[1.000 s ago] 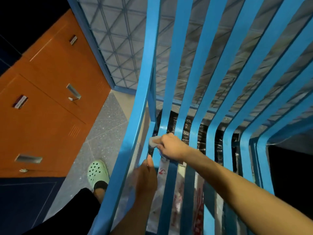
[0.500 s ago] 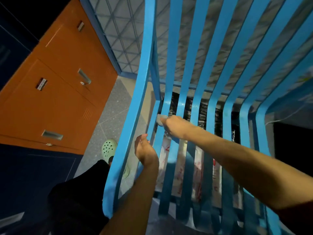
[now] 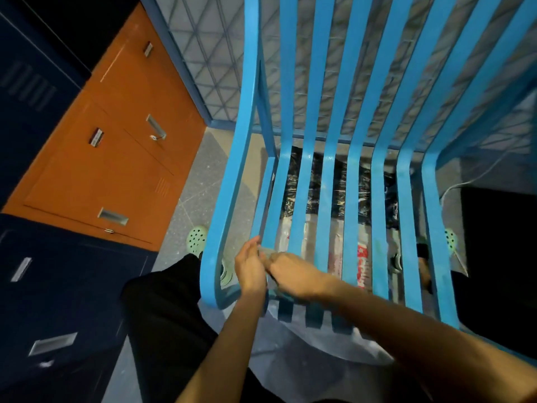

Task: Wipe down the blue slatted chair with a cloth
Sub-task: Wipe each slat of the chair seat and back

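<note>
Blue chair (image 3: 229, 199): pulled back to front edge, pinching cloth (image 3: 263, 251) in right hand (image 3: 293, 274), flat left hand (image 3: 250, 267) alongside. Likely refold; slats (image 3: 379, 213) right of grip pending.

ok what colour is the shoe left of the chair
The shoe is pale mint green with holes, seen in the head view.

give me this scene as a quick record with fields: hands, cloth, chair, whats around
chair: blue slatted chair, seen from above
cloth: small grey cloth, mostly hidden between the hands
right hand: fingers curled on the cloth, at the seat's front left slats
left hand: fingers fairly straight, against the cloth
under seat: plastic bags, black and white
beside chair: orange lockers, green clog on the floor
</note>
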`<state>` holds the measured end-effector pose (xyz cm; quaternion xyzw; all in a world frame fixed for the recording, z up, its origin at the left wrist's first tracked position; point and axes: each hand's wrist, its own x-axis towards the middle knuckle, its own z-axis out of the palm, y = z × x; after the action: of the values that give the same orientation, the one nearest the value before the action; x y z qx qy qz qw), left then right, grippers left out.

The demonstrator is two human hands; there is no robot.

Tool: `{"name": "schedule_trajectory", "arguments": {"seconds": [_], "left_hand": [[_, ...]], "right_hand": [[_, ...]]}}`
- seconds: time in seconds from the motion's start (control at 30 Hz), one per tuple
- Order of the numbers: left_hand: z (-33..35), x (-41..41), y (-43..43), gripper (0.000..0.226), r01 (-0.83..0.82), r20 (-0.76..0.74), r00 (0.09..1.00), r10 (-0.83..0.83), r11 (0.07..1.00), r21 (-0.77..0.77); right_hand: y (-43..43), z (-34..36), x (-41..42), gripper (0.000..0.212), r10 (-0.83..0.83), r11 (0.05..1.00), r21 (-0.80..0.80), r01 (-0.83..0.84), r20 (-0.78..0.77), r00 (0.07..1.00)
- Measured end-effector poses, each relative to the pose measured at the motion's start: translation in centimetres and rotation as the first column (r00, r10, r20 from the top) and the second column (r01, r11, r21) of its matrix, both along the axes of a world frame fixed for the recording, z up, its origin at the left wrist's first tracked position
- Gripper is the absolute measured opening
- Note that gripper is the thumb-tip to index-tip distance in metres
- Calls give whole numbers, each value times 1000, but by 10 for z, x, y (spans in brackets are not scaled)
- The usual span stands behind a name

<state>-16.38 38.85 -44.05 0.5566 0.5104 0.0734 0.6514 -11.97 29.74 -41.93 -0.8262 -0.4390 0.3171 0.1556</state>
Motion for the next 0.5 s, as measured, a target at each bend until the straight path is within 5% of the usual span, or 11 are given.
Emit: {"name": "schedule_trajectory", "arguments": {"seconds": [0.17, 0.3, 0.5], "left_hand": [[1, -19, 2, 36, 160, -41, 987, -156, 982, 98], [9, -48, -7, 33, 274, -79, 961, -265, 950, 148], [18, -74, -11, 43, 377, -146, 924, -354, 908, 186]], "right_hand": [[7, -10, 32, 36, -192, 979, -43, 197, 93, 977], [3, -13, -39, 45, -25, 993, -103, 49, 225, 974], [-15, 7, -74, 26, -27, 999, -27, 27, -13, 1000]]}}
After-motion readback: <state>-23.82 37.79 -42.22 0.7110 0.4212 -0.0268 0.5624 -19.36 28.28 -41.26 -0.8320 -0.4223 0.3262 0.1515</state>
